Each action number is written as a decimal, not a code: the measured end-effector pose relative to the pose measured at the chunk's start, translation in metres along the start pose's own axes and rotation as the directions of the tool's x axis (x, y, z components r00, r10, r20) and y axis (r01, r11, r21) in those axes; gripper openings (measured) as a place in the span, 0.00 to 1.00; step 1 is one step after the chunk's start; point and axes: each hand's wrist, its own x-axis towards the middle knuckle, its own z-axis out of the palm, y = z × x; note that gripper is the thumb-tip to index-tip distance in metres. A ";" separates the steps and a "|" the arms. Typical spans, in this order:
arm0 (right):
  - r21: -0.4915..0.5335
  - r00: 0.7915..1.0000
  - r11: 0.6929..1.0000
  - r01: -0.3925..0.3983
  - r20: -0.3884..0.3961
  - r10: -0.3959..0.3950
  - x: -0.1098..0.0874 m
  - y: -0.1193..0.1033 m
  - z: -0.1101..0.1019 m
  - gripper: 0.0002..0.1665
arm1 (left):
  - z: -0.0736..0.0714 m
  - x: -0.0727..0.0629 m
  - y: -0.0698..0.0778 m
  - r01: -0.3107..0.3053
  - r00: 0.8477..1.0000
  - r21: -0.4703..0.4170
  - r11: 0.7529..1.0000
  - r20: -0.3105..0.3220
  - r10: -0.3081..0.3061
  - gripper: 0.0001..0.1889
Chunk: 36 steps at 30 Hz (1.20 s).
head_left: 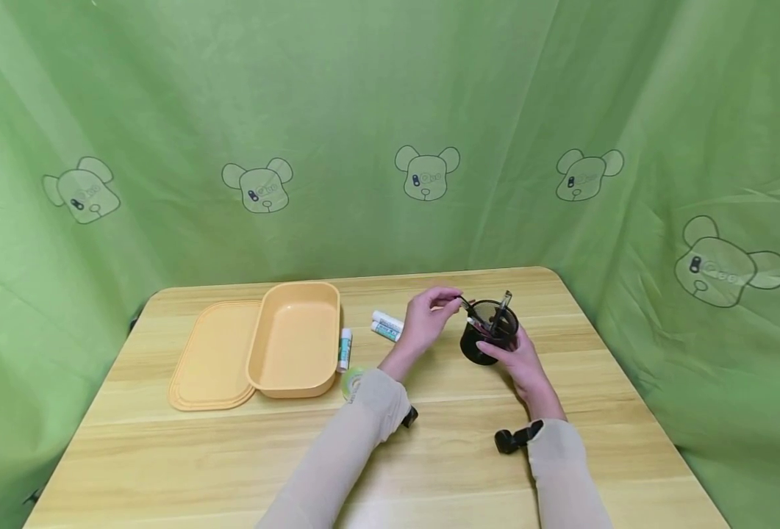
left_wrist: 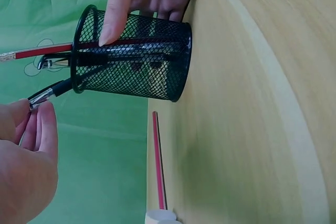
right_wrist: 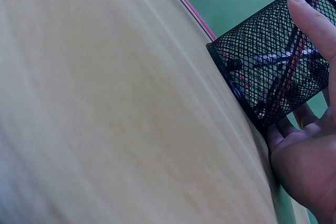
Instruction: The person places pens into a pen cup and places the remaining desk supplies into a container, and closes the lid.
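While my right fingers [left_wrist: 114, 18] curl round the mesh cup [left_wrist: 137, 77], presumably to steady it, my left fingers [left_wrist: 49, 127] pinch a black pen [left_wrist: 63, 86] slanting from its mouth.

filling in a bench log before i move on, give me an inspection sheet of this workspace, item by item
Surface: table has a pale wood grain; no spill seen.
Job's things: black mesh cup holds several slim items, including a red stick; a pen slants out over its rim.
Clutter: open container, its lid alongside; one glue stick by the container, a pair of tubes near the left sleeve; tape roll.
Left hand: pinches the pen.
Right hand: grips the cup's side.
Cables: nothing seen.
Surroundings: green curtain with bear-head prints.
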 end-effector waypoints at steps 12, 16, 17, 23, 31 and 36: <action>-0.009 1.000 1.000 -0.005 -0.004 0.005 -0.001 -0.002 0.000 0.51 | -0.004 -0.002 -0.011 0.009 1.000 -0.001 1.000 0.017 -0.009 0.13; -0.004 1.000 1.000 -0.008 0.004 0.008 -0.002 -0.003 0.000 0.53 | -0.016 0.000 -0.015 0.045 0.999 0.002 0.999 -0.023 -0.045 0.13; -0.002 1.000 1.000 -0.008 0.008 0.008 -0.002 -0.003 -0.001 0.53 | -0.020 0.001 -0.016 0.056 0.998 0.011 0.998 -0.034 -0.055 0.13; -0.018 1.000 1.000 -0.016 0.011 0.016 -0.002 -0.001 -0.001 0.53 | -0.038 0.002 -0.025 0.101 0.992 0.025 0.995 -0.077 -0.099 0.14; -0.013 1.000 1.000 -0.007 0.005 0.008 -0.001 0.000 -0.001 0.53 | -0.043 -0.002 -0.040 0.177 0.984 0.074 0.981 -0.050 -0.173 0.16; 0.003 1.000 1.000 -0.005 0.001 0.005 -0.001 0.000 -0.001 0.53 | -0.044 -0.006 -0.048 0.222 0.975 0.068 0.973 -0.044 -0.219 0.17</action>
